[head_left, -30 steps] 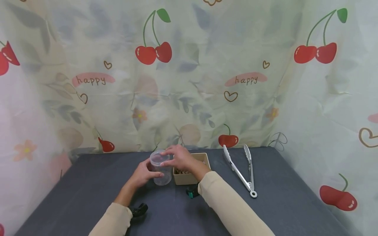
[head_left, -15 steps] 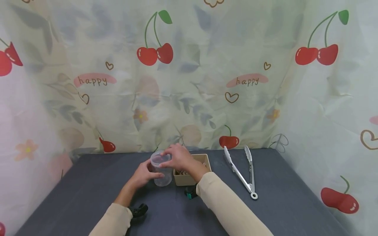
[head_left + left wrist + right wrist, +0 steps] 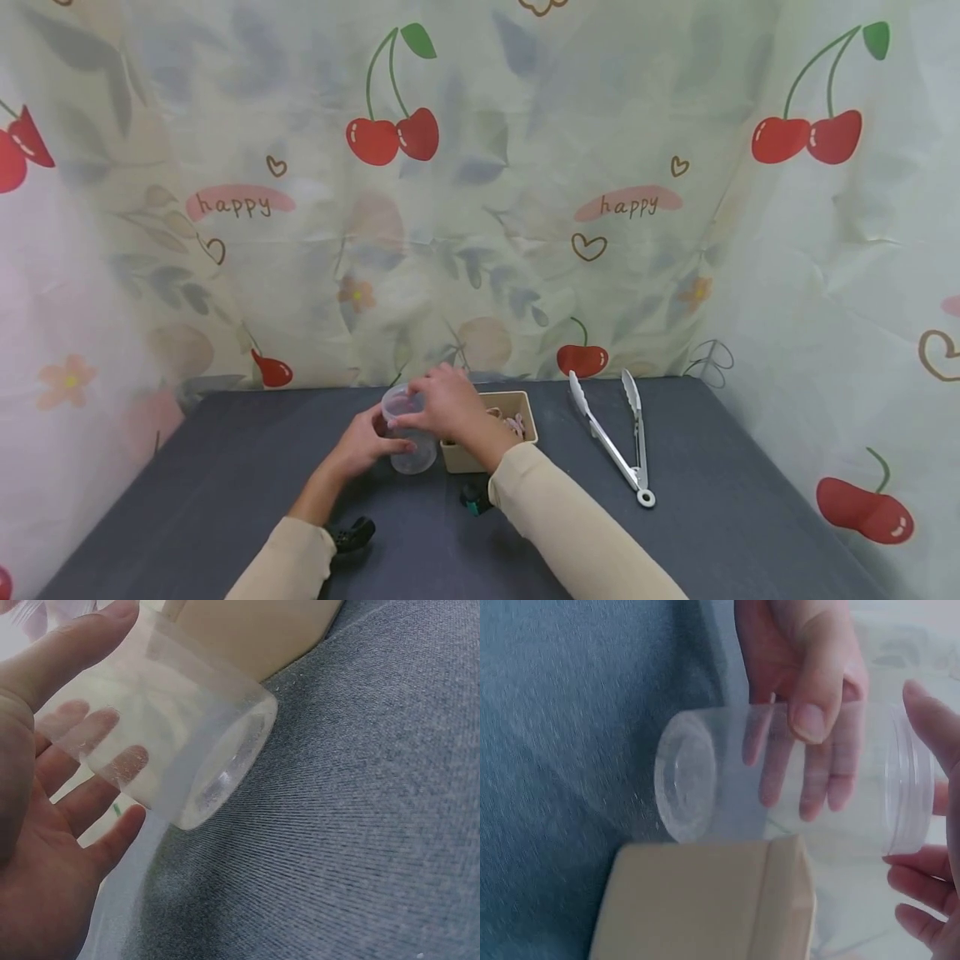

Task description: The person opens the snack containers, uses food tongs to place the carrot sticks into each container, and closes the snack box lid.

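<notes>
A clear plastic jar (image 3: 414,460) stands upright on the dark table, with see-through walls and nothing visible inside. My left hand (image 3: 360,447) holds it round the side; in the left wrist view the thumb and fingers lie on opposite sides of the jar (image 3: 187,712). At the top, my right hand (image 3: 452,408) grips the ridged clear lid (image 3: 911,787), thumb on one side and fingertips on the other. The lid sits on the jar's mouth, partly covered by the right fingers in the head view.
A beige box (image 3: 468,461) stands close to the right of the jar, holding small pinkish and brown pieces, partly hidden by the right forearm. Metal tongs (image 3: 615,446) lie spread on the right side of the table (image 3: 750,517). A printed curtain (image 3: 480,208) hangs behind.
My right hand has turned on the lid and its wrist has shifted slightly left, so more of the box's contents show. The left hand and jar have stayed in place.
</notes>
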Demonstrator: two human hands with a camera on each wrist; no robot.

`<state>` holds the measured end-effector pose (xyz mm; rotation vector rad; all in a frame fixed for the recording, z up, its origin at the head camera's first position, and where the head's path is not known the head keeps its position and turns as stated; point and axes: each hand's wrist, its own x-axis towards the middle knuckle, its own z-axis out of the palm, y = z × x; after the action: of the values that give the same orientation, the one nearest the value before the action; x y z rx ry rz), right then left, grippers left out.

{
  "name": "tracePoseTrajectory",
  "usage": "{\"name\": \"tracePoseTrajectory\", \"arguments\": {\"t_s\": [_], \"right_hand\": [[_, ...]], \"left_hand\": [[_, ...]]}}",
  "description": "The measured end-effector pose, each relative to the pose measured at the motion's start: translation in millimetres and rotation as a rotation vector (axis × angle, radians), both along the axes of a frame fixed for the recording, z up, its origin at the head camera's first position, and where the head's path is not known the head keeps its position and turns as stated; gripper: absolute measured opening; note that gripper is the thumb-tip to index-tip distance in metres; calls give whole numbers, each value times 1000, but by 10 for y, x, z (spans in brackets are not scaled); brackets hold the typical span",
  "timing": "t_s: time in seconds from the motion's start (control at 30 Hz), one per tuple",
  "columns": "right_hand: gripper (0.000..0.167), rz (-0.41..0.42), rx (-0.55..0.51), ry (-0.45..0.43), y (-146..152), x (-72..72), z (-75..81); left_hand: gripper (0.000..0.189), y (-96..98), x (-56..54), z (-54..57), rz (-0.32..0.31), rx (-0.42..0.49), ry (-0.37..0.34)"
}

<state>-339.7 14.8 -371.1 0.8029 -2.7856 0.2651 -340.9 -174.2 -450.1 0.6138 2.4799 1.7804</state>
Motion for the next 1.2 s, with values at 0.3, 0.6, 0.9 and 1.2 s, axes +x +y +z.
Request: {"name": "tracePoseTrajectory", "arguments": {"t_s": [0.3, 0.6, 0.9, 1.2], "right_hand": [[52, 44, -47, 7, 16, -17, -30], [51, 143, -149, -103, 116, -71, -41], [53, 224, -249, -137, 166, -115, -34], [51, 239, -308, -193, 221, -99, -37]], "left_hand": [[59, -15, -20, 8, 10, -26, 10], [63, -33, -66, -96, -3, -52, 35], [62, -32, -55, -5, -8, -56, 18], [60, 14, 151, 245, -34, -70, 10]]}}
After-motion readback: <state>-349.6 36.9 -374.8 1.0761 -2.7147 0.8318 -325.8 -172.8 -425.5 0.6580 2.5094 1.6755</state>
